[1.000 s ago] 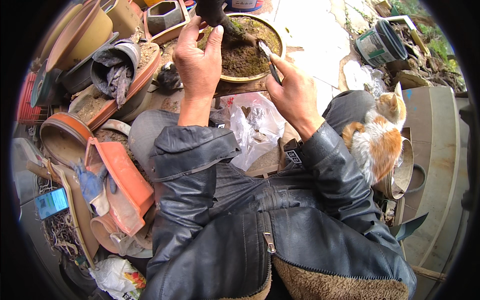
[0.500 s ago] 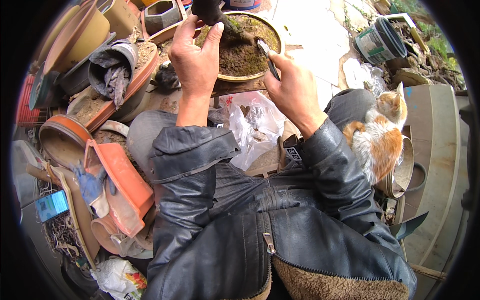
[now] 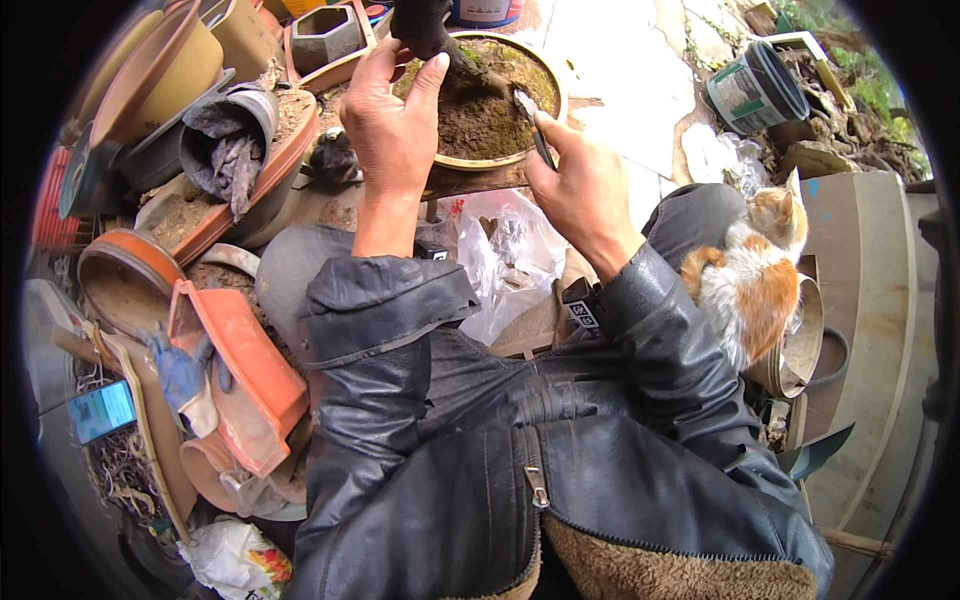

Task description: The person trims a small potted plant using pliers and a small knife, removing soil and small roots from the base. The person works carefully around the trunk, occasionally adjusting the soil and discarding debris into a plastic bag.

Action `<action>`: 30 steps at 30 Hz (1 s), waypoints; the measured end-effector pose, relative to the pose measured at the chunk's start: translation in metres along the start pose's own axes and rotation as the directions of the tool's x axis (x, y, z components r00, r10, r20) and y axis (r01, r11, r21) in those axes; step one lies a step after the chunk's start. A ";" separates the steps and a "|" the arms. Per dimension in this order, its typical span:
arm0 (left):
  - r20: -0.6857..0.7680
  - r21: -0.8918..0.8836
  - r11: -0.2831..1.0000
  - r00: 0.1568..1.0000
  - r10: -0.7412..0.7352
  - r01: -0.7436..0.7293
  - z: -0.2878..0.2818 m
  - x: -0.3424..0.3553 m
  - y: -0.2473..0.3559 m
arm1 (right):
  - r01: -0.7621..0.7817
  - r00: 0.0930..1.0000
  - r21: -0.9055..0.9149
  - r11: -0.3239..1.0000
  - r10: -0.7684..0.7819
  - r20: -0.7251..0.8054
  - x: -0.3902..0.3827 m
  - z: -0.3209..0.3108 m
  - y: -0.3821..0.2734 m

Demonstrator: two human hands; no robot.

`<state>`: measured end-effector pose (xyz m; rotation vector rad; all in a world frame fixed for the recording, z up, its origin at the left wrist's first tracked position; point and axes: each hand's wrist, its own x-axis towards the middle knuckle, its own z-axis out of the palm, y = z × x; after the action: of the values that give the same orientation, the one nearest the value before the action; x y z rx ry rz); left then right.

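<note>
A round, pale-rimmed pot (image 3: 487,163) with mossy soil stands in front of me at the top of the view. A thick dark trunk (image 3: 420,27) leans up out of its soil, and its upper part is cut off by the view's edge. My left hand (image 3: 393,125) is closed at the trunk's left side, thumb raised near it, some fingertips hidden behind it. My right hand (image 3: 583,180) grips a small hand tool (image 3: 541,147) with a dark handle and bright metal tip. The tip points at a root near the soil; whether it touches is unclear.
A clear plastic bag (image 3: 505,265) lies between my knees. An orange-and-white cat (image 3: 755,300) sits by my right knee. Stacked planters (image 3: 245,375), a blue glove (image 3: 180,370) and a lit phone (image 3: 102,411) are on the left. A bucket (image 3: 755,88) stands at the far right.
Both hands keep nearly the same places and holds. The tool tip appears slightly lower, though the whole view has shifted a little too.
</note>
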<state>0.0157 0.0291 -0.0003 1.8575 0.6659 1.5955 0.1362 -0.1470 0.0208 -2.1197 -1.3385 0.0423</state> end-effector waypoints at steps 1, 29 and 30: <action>-0.002 -0.005 1.000 1.000 -0.013 0.013 0.000 0.000 0.000 | 0.009 1.000 0.018 1.000 -0.009 -0.018 -0.001 0.002 -0.001; -0.002 -0.013 1.000 1.000 0.005 -0.005 0.001 -0.001 -0.001 | 0.046 0.995 0.113 0.993 -0.036 -0.091 -0.001 0.008 0.010; -0.004 -0.021 1.000 1.000 0.003 -0.003 0.001 -0.001 -0.001 | 0.030 0.997 0.083 0.996 -0.024 -0.072 -0.001 0.007 0.010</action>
<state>0.0166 0.0288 -0.0017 1.8418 0.6464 1.6018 0.1413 -0.1476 0.0095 -2.0140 -1.3010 0.0121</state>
